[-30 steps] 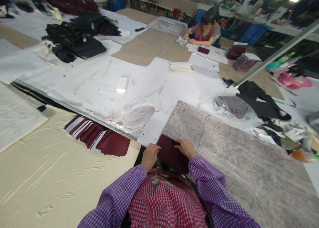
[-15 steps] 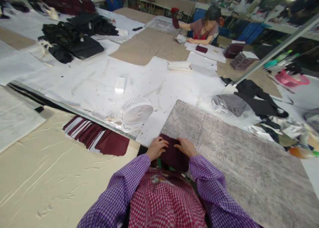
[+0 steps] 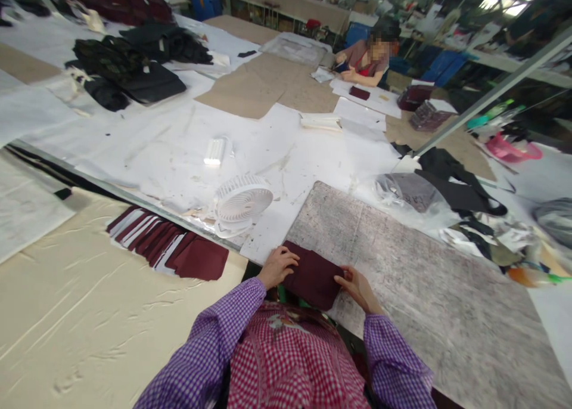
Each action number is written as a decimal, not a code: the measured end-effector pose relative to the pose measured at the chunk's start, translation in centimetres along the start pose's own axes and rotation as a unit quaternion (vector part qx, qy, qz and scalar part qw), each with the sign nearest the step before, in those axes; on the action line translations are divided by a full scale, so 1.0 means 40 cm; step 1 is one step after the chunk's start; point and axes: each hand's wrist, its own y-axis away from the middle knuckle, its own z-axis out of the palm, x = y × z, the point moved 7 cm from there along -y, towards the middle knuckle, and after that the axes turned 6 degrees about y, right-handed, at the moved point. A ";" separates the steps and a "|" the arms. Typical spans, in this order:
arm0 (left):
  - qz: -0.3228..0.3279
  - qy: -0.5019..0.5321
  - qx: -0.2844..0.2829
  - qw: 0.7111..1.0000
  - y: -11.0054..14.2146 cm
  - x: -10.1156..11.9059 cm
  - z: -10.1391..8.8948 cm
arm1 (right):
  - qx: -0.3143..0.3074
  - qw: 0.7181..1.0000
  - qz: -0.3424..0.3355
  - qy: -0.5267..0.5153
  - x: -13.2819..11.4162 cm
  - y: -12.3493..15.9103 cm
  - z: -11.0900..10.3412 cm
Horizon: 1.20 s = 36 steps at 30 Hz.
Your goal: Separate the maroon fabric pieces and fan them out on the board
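Note:
A dark maroon fabric piece [image 3: 314, 276] lies at the near edge of a grey mottled board [image 3: 424, 278], right in front of me. My left hand [image 3: 277, 266] rests on its left side with the fingers curled over the cloth. My right hand [image 3: 360, 288] grips its right edge, fingers pinched on the fabric. To my left, a fanned row of similar maroon pieces [image 3: 172, 247] lies on cream sheeting [image 3: 89, 313].
A small white fan [image 3: 242, 199] lies face up beyond the fabric, with a white ribbed object [image 3: 215, 151] farther back. Black cloth and plastic bags [image 3: 447, 182] pile up at the right. Dark garments [image 3: 129, 69] sit far left. Another person [image 3: 366, 60] works at the far end.
My right hand slid from the top of the maroon piece to its right edge. The piece now lies spread flatter on the board. The far person lowered a raised arm.

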 end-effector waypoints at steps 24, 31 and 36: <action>-0.008 0.001 0.010 1.000 -0.001 0.006 -0.005 | 0.029 0.996 -0.007 0.080 0.006 -0.001 0.015; -0.018 -0.021 0.009 1.000 0.000 0.018 0.008 | 0.047 0.995 -0.015 0.088 -0.007 0.014 0.011; -0.017 -0.028 0.008 0.999 0.001 0.018 0.009 | 0.073 0.995 -0.016 0.070 -0.003 0.031 0.007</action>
